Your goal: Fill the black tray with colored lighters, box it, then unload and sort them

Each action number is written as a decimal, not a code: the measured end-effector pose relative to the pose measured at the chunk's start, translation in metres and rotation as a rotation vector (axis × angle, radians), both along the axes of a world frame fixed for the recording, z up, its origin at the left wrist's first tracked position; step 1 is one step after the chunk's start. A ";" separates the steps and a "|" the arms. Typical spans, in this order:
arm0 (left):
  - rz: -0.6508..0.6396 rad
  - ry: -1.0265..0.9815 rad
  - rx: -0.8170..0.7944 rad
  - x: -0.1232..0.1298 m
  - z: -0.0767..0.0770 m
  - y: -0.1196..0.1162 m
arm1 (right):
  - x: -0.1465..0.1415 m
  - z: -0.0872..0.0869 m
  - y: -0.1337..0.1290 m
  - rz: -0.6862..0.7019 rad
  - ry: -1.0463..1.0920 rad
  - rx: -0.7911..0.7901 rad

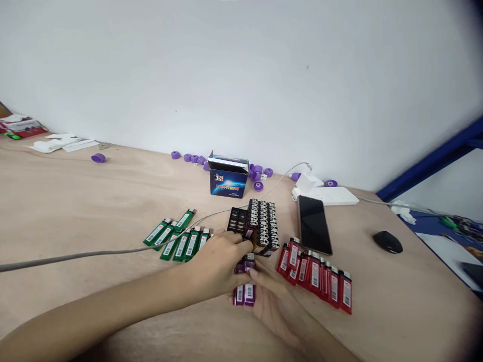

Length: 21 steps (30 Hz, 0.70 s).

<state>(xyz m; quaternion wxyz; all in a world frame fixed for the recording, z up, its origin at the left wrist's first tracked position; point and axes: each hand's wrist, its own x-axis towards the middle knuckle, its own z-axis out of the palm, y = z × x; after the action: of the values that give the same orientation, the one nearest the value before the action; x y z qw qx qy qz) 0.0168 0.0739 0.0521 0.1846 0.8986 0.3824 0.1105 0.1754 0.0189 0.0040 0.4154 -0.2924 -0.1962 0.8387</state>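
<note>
My left hand (221,259) reaches in over the near edge of a black lighter tray (236,221). Its fingers are curled, and its thumb crosses one of two purple lighters (249,291); the fingertips are partly hidden. From the right, my right hand (277,299) is closed around the same purple lighters, thumb on top and a fingertip showing beyond their left side. Upright lighters with metal tops (264,221) fill the tray's right part, while its left part shows bare slots. Green lighters (181,245) lie to the left, red lighters (315,271) to the right.
Behind the tray stands an opened blue lighter box (228,183). A grey cable (113,253) crosses the table on the left. On the right are a phone (315,223), a white power strip (339,196) and a black mouse (388,242). Purple caps (257,186) line the wall.
</note>
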 end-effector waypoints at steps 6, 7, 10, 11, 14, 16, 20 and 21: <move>-0.105 -0.024 0.065 0.001 -0.005 0.000 | -0.003 -0.008 -0.002 -0.106 -0.085 0.017; -0.110 -0.028 0.069 0.001 -0.006 -0.001 | -0.004 -0.009 -0.002 -0.133 -0.105 0.018; -0.115 -0.083 0.088 0.001 -0.009 -0.003 | -0.003 -0.015 -0.004 -0.225 -0.199 0.050; -0.112 -0.130 0.102 0.000 -0.010 -0.003 | -0.001 -0.016 -0.006 -0.247 -0.249 0.072; -0.102 -0.323 0.189 -0.002 -0.010 0.000 | 0.013 -0.016 -0.020 -0.250 -0.452 0.171; -0.081 -0.415 0.264 -0.003 -0.010 0.004 | 0.035 -0.012 -0.033 -0.266 -0.598 0.223; 0.021 -0.422 0.325 0.002 -0.016 0.018 | 0.108 0.004 -0.047 -0.456 -0.971 0.163; 0.041 -0.408 0.327 0.003 -0.019 0.023 | 0.129 0.008 -0.045 -0.497 -1.096 0.135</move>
<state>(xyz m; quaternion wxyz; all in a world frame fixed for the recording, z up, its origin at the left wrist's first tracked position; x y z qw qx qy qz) 0.0201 0.0966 0.0333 0.1081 0.8676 0.3328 0.3533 0.3048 -0.0262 0.0118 0.4552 -0.6918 -0.3602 0.4295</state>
